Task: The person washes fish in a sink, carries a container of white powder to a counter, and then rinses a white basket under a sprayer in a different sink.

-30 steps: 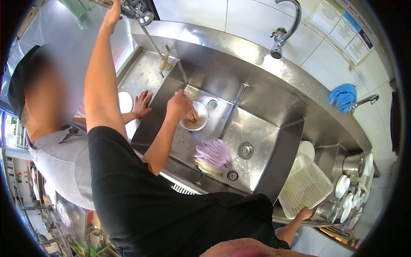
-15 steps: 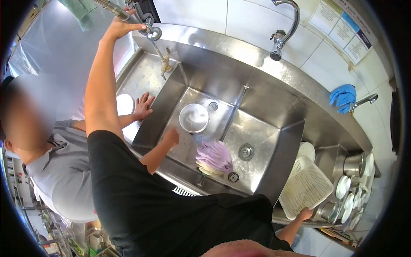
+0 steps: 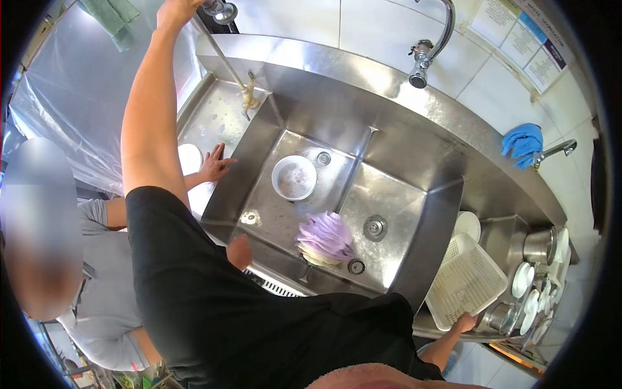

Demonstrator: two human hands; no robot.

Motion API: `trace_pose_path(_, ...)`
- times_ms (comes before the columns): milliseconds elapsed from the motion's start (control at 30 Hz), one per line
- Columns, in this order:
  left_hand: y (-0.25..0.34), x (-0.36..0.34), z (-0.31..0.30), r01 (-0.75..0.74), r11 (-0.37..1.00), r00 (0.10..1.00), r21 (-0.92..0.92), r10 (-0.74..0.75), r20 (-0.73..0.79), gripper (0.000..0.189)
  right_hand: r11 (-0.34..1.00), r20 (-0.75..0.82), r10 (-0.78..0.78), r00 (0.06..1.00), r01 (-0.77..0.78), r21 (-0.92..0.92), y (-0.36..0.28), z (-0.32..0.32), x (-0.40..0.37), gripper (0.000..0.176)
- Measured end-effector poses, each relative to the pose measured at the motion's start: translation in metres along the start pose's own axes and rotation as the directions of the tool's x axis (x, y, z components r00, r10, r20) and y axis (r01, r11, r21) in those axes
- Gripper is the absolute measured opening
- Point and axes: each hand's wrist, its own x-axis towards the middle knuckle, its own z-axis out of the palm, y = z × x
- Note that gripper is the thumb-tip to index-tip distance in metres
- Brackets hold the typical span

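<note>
At the top edge of the head view, my left hand [image 3: 178,13] is closed round a metal spray nozzle [image 3: 221,11]; part of the hand is cut off. My right hand [image 3: 465,323], at the lower right, grips the near edge of a white perforated plastic basket [image 3: 463,282]. The basket tilts over the right-hand basin beside a round white dish [image 3: 467,225]. In the left basin sits a white bowl [image 3: 294,177] with some cloudy liquid. A bunched purple and cream cloth-like thing [image 3: 324,236] lies across the near end of the basin divider.
A co-worker in a grey shirt [image 3: 110,259] stands at left, one hand [image 3: 217,164] by the drainboard and another [image 3: 240,253] at the sink's front edge. Taps [image 3: 420,68] rise from the back wall. Pots [image 3: 539,247] and white dishes [image 3: 523,280] fill the right end.
My left hand has moved up with the spray nozzle, partly out of view. The co-worker's nearer hand has drawn back from the basin, and their head has moved down. My right hand stays on the basket.
</note>
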Motion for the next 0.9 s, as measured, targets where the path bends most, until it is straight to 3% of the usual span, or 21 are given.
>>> trace_pose_path(267, -0.009, 0.022, -0.001, 0.074, 0.913, 0.988, -0.401, -0.122, -0.096, 0.044, 0.992, -0.007, 0.076, 0.997, -0.075, 0.097, 0.000, 0.004, 0.000, 0.049)
trace_pose_path(367, -0.012, 0.022, 0.001, 0.091, 0.881, 0.981, -0.464, -0.158, -0.108, 0.040, 0.998, 0.013, 0.054, 0.998, -0.054, 0.025, -0.004, 0.002, 0.000, 0.049)
trace_pose_path(467, -0.017, 0.020, 0.003, 0.109, 0.857, 0.974, -0.504, -0.194, -0.119, 0.037, 0.985, 0.016, 0.120, 0.993, -0.121, 0.120, -0.010, -0.001, -0.005, 0.049)
trace_pose_path(567, -0.013, 0.011, -0.002, 0.179, 0.842, 0.959, -0.509, -0.266, -0.102, 0.035, 0.999, 0.048, 0.053, 0.997, -0.054, 0.006, -0.015, -0.005, -0.006, 0.048)
trace_pose_path(667, -0.021, 0.014, 0.002, 0.121, 0.752, 0.965, -0.648, -0.242, -0.101, 0.037, 0.995, 0.029, 0.091, 0.995, -0.092, 0.029, -0.017, -0.006, -0.006, 0.048)
trace_pose_path(767, -0.022, 0.011, -0.005, 0.164, 0.735, 0.951, -0.658, -0.295, -0.092, 0.040, 0.983, 0.094, 0.039, 0.995, -0.055, 0.175, -0.003, 0.001, 0.002, 0.053)
trace_pose_path(867, -0.025, 0.006, -0.011, 0.157, 0.715, 0.933, -0.681, -0.334, -0.135, 0.042, 0.977, 0.063, 0.007, 0.998, -0.020, 0.211, 0.005, 0.005, 0.004, 0.052)
trace_pose_path(900, -0.034, 0.008, -0.009, 0.170, 0.695, 0.940, -0.699, -0.327, -0.096, 0.047, 0.989, 0.045, 0.028, 0.999, -0.034, 0.144, 0.004, 0.002, 0.002, 0.052)
